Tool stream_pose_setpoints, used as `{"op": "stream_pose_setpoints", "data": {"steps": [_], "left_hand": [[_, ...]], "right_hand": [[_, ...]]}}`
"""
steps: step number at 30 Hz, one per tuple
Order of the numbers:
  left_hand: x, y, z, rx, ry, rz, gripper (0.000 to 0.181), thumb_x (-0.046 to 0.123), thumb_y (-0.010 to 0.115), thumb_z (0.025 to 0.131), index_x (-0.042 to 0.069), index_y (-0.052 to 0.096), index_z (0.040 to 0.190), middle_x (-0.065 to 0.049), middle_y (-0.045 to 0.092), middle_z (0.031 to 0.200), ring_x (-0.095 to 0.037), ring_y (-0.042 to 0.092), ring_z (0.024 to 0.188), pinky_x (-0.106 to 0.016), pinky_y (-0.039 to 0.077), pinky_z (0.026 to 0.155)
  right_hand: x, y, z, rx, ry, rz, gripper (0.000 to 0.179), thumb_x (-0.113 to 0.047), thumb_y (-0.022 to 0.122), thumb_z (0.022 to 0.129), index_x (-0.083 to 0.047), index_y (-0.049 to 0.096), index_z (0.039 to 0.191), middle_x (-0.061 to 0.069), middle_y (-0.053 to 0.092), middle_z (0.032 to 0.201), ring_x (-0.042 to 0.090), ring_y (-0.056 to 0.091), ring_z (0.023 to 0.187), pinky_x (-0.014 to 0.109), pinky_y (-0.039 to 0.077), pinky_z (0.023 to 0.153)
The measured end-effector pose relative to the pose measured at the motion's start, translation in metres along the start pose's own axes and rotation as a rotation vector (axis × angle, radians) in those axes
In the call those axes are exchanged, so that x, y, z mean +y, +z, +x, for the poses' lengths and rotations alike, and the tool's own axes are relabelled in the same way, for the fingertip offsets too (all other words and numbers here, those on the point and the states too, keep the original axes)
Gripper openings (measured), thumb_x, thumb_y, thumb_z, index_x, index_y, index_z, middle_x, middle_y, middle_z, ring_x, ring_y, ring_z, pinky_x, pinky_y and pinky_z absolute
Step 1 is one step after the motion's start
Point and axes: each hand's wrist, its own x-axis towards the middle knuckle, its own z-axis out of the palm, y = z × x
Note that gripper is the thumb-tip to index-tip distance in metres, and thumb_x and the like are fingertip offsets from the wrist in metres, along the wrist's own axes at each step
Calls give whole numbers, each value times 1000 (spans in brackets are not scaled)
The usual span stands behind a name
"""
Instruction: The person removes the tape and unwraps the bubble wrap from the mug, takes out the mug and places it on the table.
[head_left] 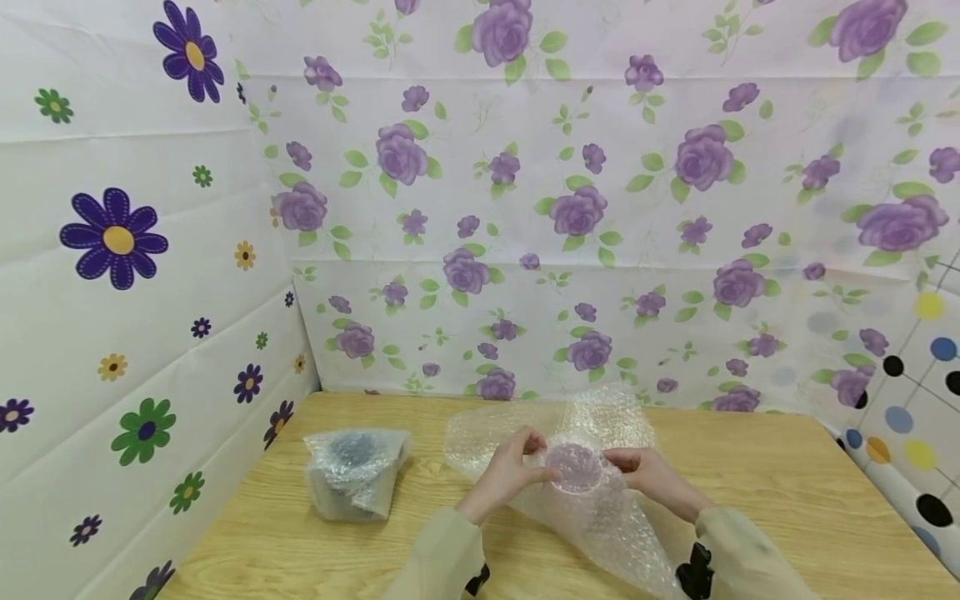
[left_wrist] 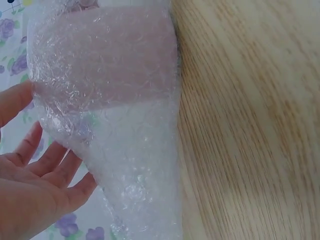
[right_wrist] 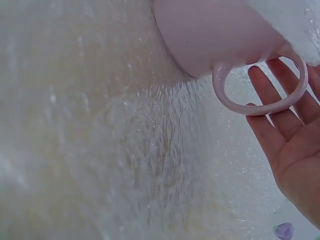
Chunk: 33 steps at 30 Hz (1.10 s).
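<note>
The left hand [head_left: 508,475], loosely spread, touched bubble wrap [head_left: 609,533] around a pink mug [head_left: 576,467]; the right hand [head_left: 651,473], straight-fingered, touched the handle [right_wrist: 220,87]. Left of them sat a bubble-wrapped bundle [head_left: 356,477].

Bare left hand [head_left: 516,470], bare right hand [head_left: 649,475], pale beige left sleeve [head_left: 442,552], matching right sleeve [head_left: 750,557], black device [head_left: 696,573] at each wrist
</note>
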Motion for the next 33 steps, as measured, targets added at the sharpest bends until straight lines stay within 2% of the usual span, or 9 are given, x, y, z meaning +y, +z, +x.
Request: {"op": "stream_pose_setpoints", "data": {"steps": [6, 10, 13, 20, 22, 25, 29, 31, 33], "left_hand": [[6, -1, -3, 30, 42, 14, 50, 17, 76, 74, 4, 44, 111, -11, 53, 105, -29, 50, 100, -41, 41, 85], [12, -4, -5, 30, 88, 39, 49, 17, 75, 74, 5, 48, 114, -6, 55, 102, -22, 51, 93, -39, 43, 81], [15, -8, -7, 11, 126, 66, 41, 15, 74, 75, 5, 55, 109, -1, 57, 99, -16, 51, 90, -36, 44, 80], [12, -16, -13, -62, 228, 34, 19, 5, 74, 73, 7, 62, 88, 4, 57, 82, -12, 53, 76, -26, 46, 72], [10, -21, -16, -118, 243, 16, 16, 4, 75, 72, 8, 64, 83, 4, 59, 78, -9, 53, 71, -25, 47, 67], [7, -29, -20, -250, 269, -6, 13, 2, 75, 71, 7, 65, 76, 5, 61, 73, -6, 53, 62, -22, 47, 59], [4, -38, -29, -438, 253, 3, 13, 0, 76, 69, 7, 65, 69, 9, 60, 66, -3, 49, 55, -18, 44, 52], [4, -42, -34, -513, 234, 26, 13, 1, 76, 69, 8, 66, 67, 11, 60, 65, -1, 49, 55, -17, 43, 50], [3, -45, -39, -585, 202, 17, 11, 2, 76, 69, 7, 66, 68, 10, 61, 65, -1, 49, 55, -17, 42, 51]], "right_hand": [[2, -1, 2, -16, -5, -9, 44, -7, 64, 83, 14, 49, 119, 26, 54, 114, 31, 53, 101, 33, 47, 78], [4, -3, 2, -49, -13, 49, 45, -11, 65, 84, 11, 50, 120, 24, 54, 115, 28, 55, 99, 36, 48, 76], [4, -2, 2, -84, -15, 111, 48, -17, 67, 83, 8, 51, 121, 19, 57, 113, 26, 57, 96, 40, 48, 76], [4, -2, 1, -72, -34, 66, 46, -16, 68, 82, 5, 54, 120, 15, 60, 109, 25, 56, 99, 33, 46, 79], [3, -1, 0, -66, -25, 57, 45, -17, 68, 82, 4, 55, 120, 16, 59, 111, 25, 54, 102, 33, 46, 80], [3, -1, 1, -59, -16, 59, 43, -15, 67, 83, 5, 55, 120, 17, 58, 112, 27, 53, 103, 33, 45, 81], [3, -1, 2, -53, -30, 62, 44, -11, 67, 83, 8, 53, 119, 21, 57, 113, 32, 52, 104, 31, 45, 81], [3, -1, 2, -55, -37, 62, 45, -12, 67, 83, 9, 52, 120, 22, 56, 113, 33, 51, 105, 32, 45, 81], [3, -2, 1, -61, -12, 62, 46, -15, 66, 83, 6, 52, 122, 20, 55, 115, 32, 51, 106, 33, 44, 82]]}}
